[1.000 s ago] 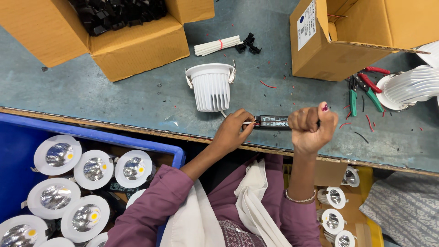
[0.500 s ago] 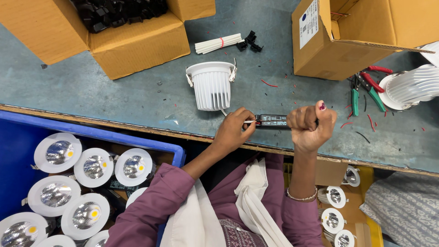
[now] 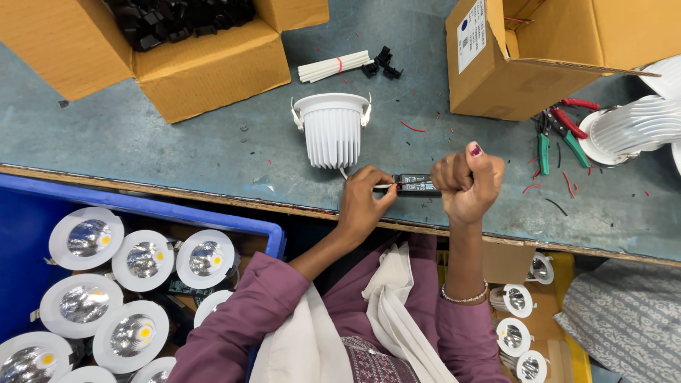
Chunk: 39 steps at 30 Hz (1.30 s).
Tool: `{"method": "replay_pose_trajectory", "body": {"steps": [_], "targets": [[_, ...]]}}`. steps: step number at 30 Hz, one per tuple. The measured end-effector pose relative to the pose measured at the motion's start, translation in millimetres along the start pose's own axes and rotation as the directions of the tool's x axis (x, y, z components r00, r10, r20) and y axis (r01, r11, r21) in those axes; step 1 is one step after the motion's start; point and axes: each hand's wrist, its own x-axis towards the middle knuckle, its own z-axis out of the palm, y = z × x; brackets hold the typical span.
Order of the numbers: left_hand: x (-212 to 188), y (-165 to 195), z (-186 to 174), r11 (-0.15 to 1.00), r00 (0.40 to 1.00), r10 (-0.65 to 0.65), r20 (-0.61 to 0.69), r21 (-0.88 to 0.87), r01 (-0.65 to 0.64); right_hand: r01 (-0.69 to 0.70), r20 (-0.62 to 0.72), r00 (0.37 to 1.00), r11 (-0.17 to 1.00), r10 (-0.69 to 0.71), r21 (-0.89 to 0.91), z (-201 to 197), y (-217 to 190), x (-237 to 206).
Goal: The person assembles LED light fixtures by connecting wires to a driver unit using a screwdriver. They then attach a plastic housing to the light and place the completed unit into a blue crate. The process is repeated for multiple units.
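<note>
The grey-green surface (image 3: 177, 142) in front of me carries two open cardboard boxes (image 3: 206, 64), with a blue crate (image 3: 142, 206) of round white downlights (image 3: 145, 259) below its near edge on my left. A white finned lamp housing (image 3: 332, 131) stands just beyond my hands, its thin wire running down to them. My right hand (image 3: 468, 181) is clenched in a fist around one end of a small black driver box (image 3: 417, 185) lying near the surface's front edge, while my left hand (image 3: 363, 206) pinches the wire (image 3: 383, 186) narrowly at the box's other end.
</note>
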Motion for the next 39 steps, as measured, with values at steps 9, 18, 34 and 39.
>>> {"method": "replay_pose_trajectory", "body": {"steps": [9,18,34,39], "targets": [[-12,2,2,0.983,0.983,0.176,-0.059,0.062,-0.173,0.007,-0.004,1.000,1.000,-0.007,-0.026,1,0,1],[-15,0,2,0.976,0.976,0.204,-0.078,0.088,-0.197,0.010,-0.006,1.000,0.999,-0.011,-0.047,4,-2,-1],[-10,-5,4,0.929,0.954,0.298,-0.025,0.238,-0.284,0.015,0.009,1.000,0.999,-0.015,-0.046,5,-2,-1],[-9,-8,8,0.908,0.950,0.312,0.010,0.292,-0.301,0.022,0.008,1.000,0.998,-0.021,-0.063,6,-1,-2]]}}
